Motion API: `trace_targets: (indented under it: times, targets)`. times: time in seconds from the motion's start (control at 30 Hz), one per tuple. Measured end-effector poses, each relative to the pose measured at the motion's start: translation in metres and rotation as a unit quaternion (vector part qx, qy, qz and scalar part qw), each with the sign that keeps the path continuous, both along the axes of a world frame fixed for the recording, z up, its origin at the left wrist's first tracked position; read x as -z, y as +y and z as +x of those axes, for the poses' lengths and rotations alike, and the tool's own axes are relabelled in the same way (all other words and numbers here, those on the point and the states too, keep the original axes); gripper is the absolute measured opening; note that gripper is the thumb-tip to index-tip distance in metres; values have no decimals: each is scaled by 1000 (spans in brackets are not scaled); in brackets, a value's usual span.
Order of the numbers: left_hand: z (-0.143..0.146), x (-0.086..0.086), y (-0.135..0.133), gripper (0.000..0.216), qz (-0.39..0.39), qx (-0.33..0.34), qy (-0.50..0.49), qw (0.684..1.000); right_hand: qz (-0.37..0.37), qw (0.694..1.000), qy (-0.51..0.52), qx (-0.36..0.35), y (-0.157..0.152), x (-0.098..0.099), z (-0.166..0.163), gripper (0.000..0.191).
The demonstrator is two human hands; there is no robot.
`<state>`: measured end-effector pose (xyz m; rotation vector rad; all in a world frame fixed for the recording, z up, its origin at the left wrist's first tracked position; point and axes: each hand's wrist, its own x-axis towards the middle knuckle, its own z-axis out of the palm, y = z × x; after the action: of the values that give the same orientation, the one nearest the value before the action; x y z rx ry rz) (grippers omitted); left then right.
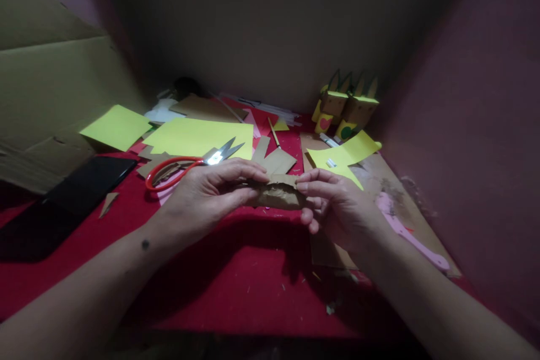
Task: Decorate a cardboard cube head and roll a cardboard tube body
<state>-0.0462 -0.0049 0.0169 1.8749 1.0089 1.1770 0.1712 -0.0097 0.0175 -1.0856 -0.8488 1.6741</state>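
Between my two hands is a small strip of brown cardboard [280, 194], creased and bent so that a dark gap shows along its length. My left hand [219, 185] pinches its left end between thumb and fingers. At the other end, my right hand [327, 194] grips it with the fingertips curled round. Just behind my left hand lie scissors [219, 156] with red handles, their blades apart, partly over yellow paper [202, 135]. Flat cardboard offcuts [278, 162] rest beyond the held strip.
A red cloth [236, 292] covers the table. A black phone-like slab [71, 197] lies left, beside a large cardboard sheet [50, 95]. At right are cut yellow paper [346, 154], a pink brush-like tool [413, 239] and cardboard figures [350, 104] near the wall.
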Motion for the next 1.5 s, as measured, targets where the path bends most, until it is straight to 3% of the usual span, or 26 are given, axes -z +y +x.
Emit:
trace_targets:
  times: [0.27, 0.4, 0.63, 0.93, 1.33, 1.5]
  targets:
    - [1, 5, 0, 22, 37, -7, 6, 999, -2, 1000, -26, 11, -2, -1, -3, 26]
    - [0, 7, 0, 20, 93, -6, 30, 995, -1, 997, -75, 18, -5, 0, -7, 36]
    - [-1, 9, -1, 20, 171, 8, 87, 981, 64, 989, -130, 5, -3, 8, -8, 49]
    - [4, 5, -6, 20, 138, -21, 97, 985, 55, 992, -114, 15, 0, 9, -12, 52]
    - [2, 9, -4, 21, 174, -40, 135, 975, 37, 991, -126, 21, 0, 7, -12, 27]
    - [1, 9, -3, 20, 172, -38, 126, 976, 43, 993, -105, 28, 0, 9, -13, 29]
